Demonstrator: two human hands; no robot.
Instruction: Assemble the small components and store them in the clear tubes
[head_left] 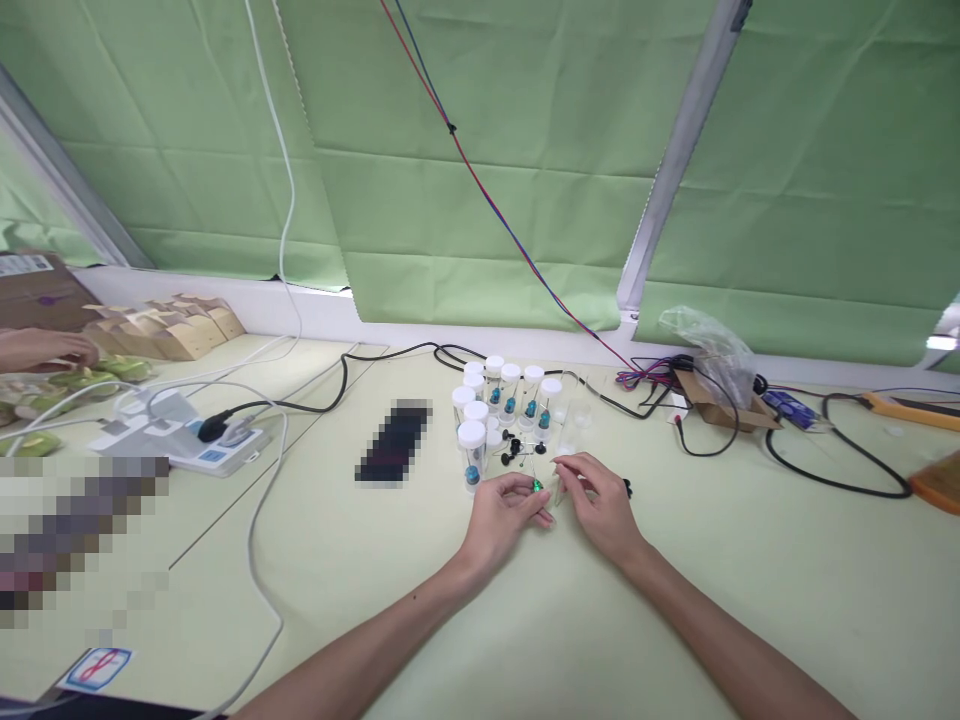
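My left hand (504, 510) pinches a small green part (538, 487) with a thin stem pointing up from it. Close on its right, my right hand (598, 505) has thumb and forefinger together; what they hold, if anything, is too small to make out. Several clear vials with white caps (472, 437) stand upright just beyond my left hand, and small blue parts show inside them. Small black parts (514, 448) lie loose between the vials and my hands. Another black piece (628, 488) is partly hidden behind my right hand.
A blurred dark rectangle (394, 442) lies left of the vials. A white power strip (217, 445) with cables sits further left. At far left, another person's hand (71, 350) is near cardboard boxes (169, 325). An open carton (727, 400) with a plastic bag stands back right, among black cables.
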